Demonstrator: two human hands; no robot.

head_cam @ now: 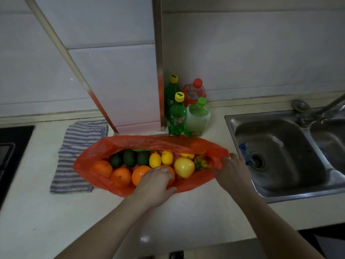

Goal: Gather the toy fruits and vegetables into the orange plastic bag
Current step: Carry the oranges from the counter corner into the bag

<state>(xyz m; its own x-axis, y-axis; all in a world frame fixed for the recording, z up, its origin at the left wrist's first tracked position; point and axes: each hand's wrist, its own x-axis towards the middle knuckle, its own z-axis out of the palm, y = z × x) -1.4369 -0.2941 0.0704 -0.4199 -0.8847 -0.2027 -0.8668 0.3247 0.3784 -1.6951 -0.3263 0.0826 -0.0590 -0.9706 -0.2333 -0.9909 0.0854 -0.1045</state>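
The orange plastic bag [130, 142] lies open on the counter, its mouth facing me. Inside lie three dark green avocados [129, 157], yellow lemons [155, 160], several oranges [120, 177], a yellow apple [184, 166] and a mottled pepper [201, 162]. My left hand [155, 186] reaches into the bag mouth and its curled fingers grip an orange [170, 172], mostly hidden beneath them. My right hand [232, 171] pinches the bag's right edge and holds it up.
A striped cloth [74, 156] lies left of the bag. Several bottles [186, 113] stand behind it by the tiled pillar. A steel sink [280, 156] is at the right, a dark cooktop [11, 146] at the far left.
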